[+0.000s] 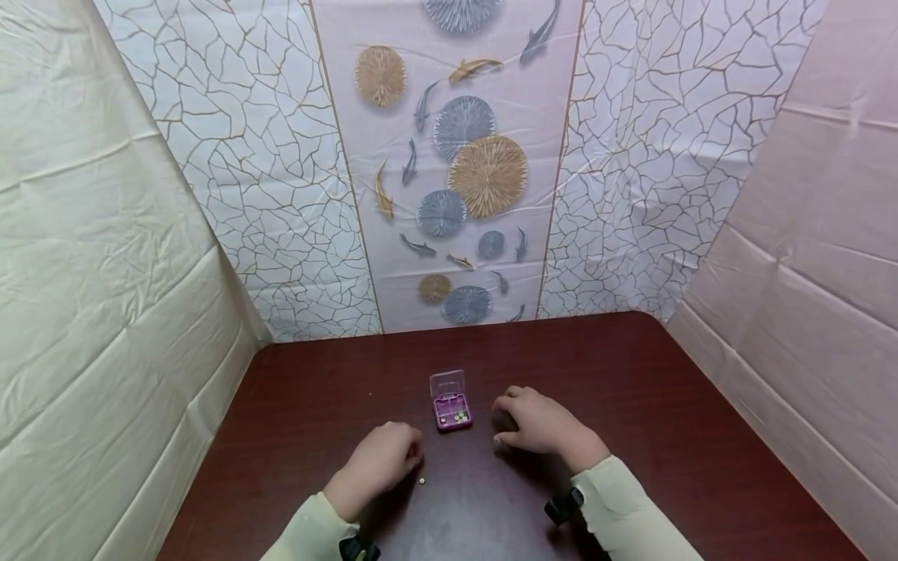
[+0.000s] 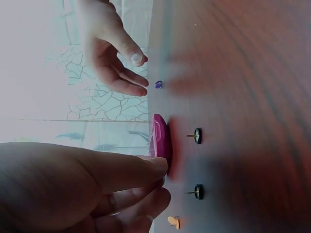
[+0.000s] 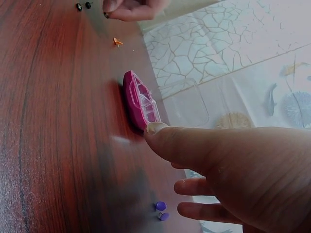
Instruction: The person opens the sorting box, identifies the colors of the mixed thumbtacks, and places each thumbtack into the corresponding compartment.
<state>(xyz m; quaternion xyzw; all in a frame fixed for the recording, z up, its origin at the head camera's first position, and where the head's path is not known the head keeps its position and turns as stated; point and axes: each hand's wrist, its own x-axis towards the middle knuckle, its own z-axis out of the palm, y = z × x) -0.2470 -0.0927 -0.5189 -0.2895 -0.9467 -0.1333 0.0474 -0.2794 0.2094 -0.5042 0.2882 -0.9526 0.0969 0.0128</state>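
Note:
A small magenta box (image 1: 452,411) with its clear hinged lid (image 1: 447,382) raised stands mid-table; small pieces lie in its near compartments. To its left, my left hand (image 1: 379,461) is low over the table, thumb and fingertips together. In the right wrist view that hand (image 3: 138,8) pinches a tiny dark thumbtack (image 3: 106,15), mostly hidden. My right hand (image 1: 540,425) rests right of the box, fingers loosely bent, thumb apart, nothing held. Two purple thumbtacks (image 3: 161,206) lie beneath it. Black thumbtacks (image 2: 198,136) stand pin-up near the left hand.
Something orange and pinned, like a thumbtack (image 3: 117,41), lies between the left hand and the box. One small pale piece (image 1: 422,481) sits by the left fingers. The dark red wooden table (image 1: 323,389) ends at a patterned cloth backdrop (image 1: 463,234), with cloth walls on both sides.

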